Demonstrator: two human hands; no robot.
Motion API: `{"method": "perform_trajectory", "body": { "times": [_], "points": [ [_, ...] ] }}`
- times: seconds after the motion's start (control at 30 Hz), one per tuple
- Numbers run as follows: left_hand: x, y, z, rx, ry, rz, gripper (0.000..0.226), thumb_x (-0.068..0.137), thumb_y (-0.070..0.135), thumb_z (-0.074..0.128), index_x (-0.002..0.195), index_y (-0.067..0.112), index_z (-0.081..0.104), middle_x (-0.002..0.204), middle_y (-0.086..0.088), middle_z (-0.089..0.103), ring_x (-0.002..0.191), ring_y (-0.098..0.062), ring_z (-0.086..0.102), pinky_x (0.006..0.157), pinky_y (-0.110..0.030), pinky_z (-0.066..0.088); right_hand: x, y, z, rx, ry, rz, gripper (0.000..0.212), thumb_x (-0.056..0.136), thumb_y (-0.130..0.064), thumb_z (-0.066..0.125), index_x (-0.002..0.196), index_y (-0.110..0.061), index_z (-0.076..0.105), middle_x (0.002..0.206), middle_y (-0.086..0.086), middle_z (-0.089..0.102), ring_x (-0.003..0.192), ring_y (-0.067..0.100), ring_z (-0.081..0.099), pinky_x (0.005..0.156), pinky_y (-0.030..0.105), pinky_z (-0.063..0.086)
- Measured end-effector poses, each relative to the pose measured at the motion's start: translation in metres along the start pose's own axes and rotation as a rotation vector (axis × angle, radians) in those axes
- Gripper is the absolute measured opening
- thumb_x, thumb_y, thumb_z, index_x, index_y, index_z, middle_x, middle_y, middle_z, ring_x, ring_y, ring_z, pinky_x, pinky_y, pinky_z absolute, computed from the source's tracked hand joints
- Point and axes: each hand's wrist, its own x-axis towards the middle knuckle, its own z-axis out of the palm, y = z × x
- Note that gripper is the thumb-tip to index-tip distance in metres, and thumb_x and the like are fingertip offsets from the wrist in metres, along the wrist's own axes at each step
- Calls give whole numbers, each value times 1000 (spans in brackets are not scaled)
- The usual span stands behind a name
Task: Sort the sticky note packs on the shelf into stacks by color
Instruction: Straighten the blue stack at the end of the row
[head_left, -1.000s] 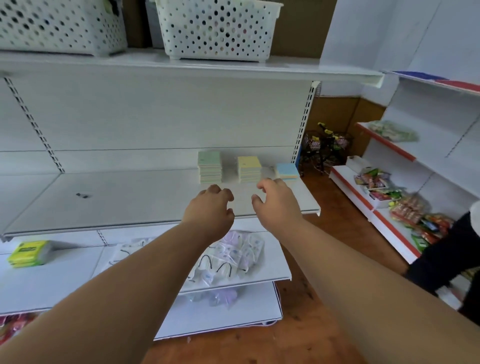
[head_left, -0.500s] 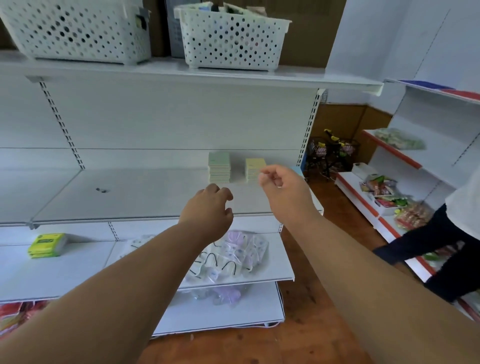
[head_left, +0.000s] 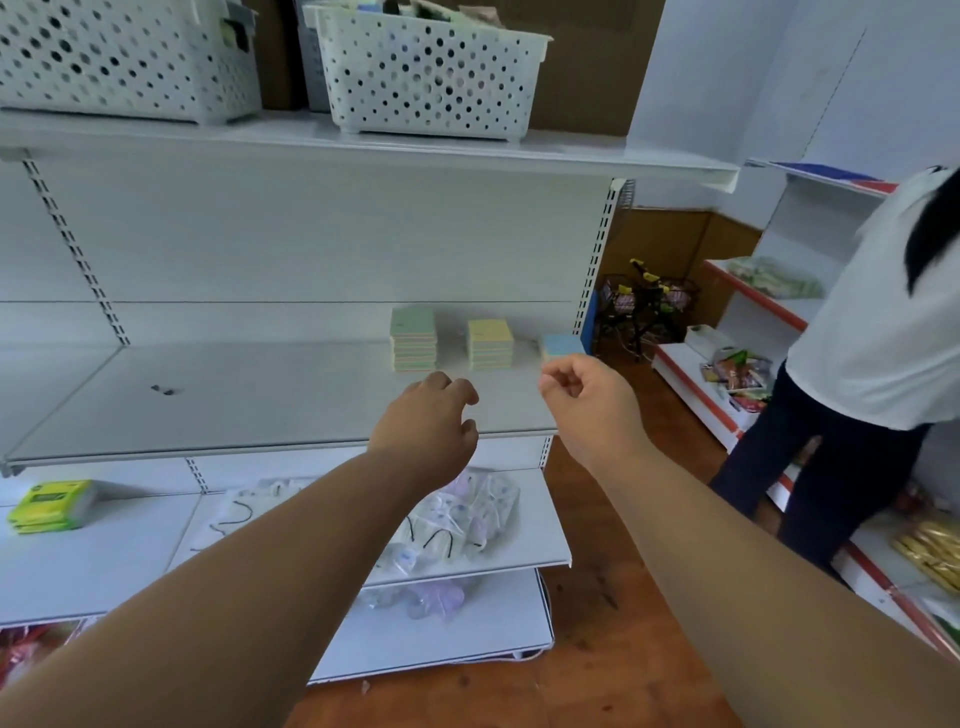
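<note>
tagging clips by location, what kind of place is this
Most likely a small shop: white retail shelving with slotted uprights, sticky note stacks set out on it, and packaged snacks on red-edged shelves to the right.

Small shop — white slotted shelving (head_left: 270, 400), perforated baskets (head_left: 426, 67) on the top shelf, packaged snacks (head_left: 735, 371) on red-edged racks (head_left: 696, 387) opposite, bagged goods (head_left: 457, 519) lower down — wooden floor (head_left: 613, 623)

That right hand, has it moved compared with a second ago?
Yes. The right hand has drawn right along the shelf edge, from in front of the yellow stack to below the blue stack.
</note>
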Motion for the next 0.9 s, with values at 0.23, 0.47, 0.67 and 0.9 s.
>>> {"method": "perform_trajectory", "body": {
  "times": [0.23, 0.47, 0.67, 0.9],
  "points": [
    [47, 24, 51, -31, -46, 4, 34, 90, 27, 51, 124, 27, 57, 123, 1, 56, 111, -23, 54, 93, -35, 46, 50, 59, -3, -32, -20, 40, 13, 89, -23, 62, 100, -19, 66, 92, -7, 63, 76, -2, 54, 72, 13, 44],
    [146, 52, 118, -95, -58, -121, 33, 89, 27, 55, 121, 24, 59, 120, 0, 59, 103, -23, 59, 90, -35, 48, 147, 157, 1, -132, -137, -7, 18, 89, -24, 65, 103, -13, 65, 93, -3, 63, 77, 6, 54, 67, 16, 42],
    [213, 64, 171, -244, -94, -344, 40, 89, 27, 58, 128, 18, 57, 125, 0, 61, 108, -18, 60, 94, -29, 46, 221, 225, 17, -267, -276, 71, 29, 87, -30, 66, 109, -13, 61, 97, 2, 58, 90, 22, 59, 69, 24, 39],
    [266, 59, 226, -326, -138, -517, 57, 89, 30, 59, 142, 14, 44, 142, -5, 51, 125, -24, 53, 103, -31, 42, 267, 257, 46, -285, -424, 61, 38, 87, -25, 65, 119, -8, 58, 121, 11, 63, 108, 27, 60, 73, 24, 43]
  ]
}}
